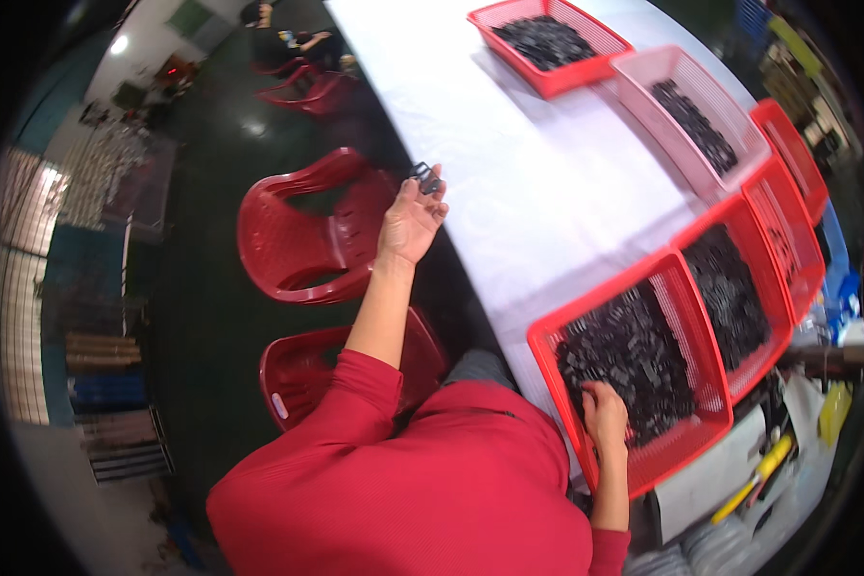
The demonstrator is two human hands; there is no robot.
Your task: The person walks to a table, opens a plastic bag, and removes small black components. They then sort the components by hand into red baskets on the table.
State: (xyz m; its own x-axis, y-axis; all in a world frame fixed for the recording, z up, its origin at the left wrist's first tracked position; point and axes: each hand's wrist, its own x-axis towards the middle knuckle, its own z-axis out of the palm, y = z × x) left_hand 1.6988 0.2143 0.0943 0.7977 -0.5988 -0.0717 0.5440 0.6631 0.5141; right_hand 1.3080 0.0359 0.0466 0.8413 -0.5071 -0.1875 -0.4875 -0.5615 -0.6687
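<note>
My left hand [415,219] is raised by the table's left edge, its fingers closed on a small black plastic part [425,177] with an open, frame-like shape. My right hand [605,417] reaches into the nearest red basket [536,357], over a heap of small black parts [634,350]. Its fingers are bent down at the near left side of the heap. Whether they pinch a part is hidden.
Another red basket [776,331] of black parts adjoins on the right. Beyond stand a pink basket [634,91] and a red basket [547,84], both holding black parts, on the white-covered table [509,192]. Red plastic chairs [259,235] stand on the left.
</note>
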